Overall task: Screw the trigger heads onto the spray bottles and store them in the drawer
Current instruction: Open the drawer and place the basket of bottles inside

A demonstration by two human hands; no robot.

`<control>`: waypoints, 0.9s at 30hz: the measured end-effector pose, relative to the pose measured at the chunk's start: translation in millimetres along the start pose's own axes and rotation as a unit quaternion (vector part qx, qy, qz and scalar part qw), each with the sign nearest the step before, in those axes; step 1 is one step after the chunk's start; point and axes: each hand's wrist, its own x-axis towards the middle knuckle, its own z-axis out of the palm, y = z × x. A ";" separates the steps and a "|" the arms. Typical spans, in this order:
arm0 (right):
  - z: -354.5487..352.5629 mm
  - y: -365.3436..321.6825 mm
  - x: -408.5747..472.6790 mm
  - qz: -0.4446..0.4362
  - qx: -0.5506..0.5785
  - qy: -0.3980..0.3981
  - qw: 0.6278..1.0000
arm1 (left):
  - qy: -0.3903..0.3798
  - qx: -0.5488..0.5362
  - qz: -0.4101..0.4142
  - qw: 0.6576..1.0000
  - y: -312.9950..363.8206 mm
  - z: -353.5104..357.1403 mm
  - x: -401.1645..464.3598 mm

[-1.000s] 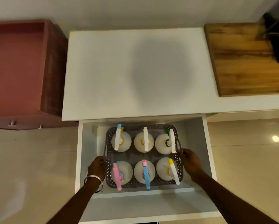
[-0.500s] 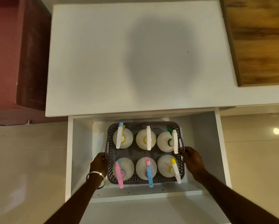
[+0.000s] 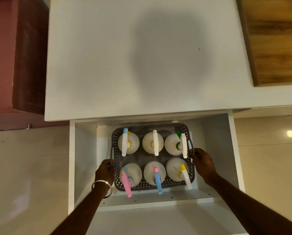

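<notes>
A grey perforated basket sits inside the open white drawer below the counter. It holds several white spray bottles in two rows, each with a trigger head on top: white heads in the back row, a pink head, a blue head and a yellow-tipped white head in the front row. My left hand grips the basket's left handle. My right hand grips its right handle.
The white countertop lies above the drawer, with a wooden board at the right and a dark red cabinet at the left. The drawer's front panel is near me. Glossy floor tiles flank the drawer.
The view has tilted down and moved closer. The basket has gone a little farther back in the drawer, with both hands still on its handles.
</notes>
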 end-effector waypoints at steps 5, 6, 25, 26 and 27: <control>0.5 -2.2 -0.7 0.003 0.014 -0.005 1.000 | -0.001 0.012 0.002 1.000 -3.4 -0.5 3.6; 0.5 -2.7 -1.6 0.004 0.020 -0.005 1.000 | -0.003 0.010 0.001 1.000 -3.5 -0.7 4.4; -45.2 -48.6 -96.7 0.069 0.161 0.023 0.984 | 0.004 -0.174 -0.012 0.985 19.8 -48.1 -91.1; -48.1 -51.0 -108.4 0.068 0.183 0.019 0.980 | -0.002 -0.218 -0.023 0.976 22.6 -50.2 -102.2; -49.2 -52.3 -118.0 0.067 0.204 0.016 0.977 | -0.012 -0.257 -0.036 0.966 25.3 -51.6 -112.2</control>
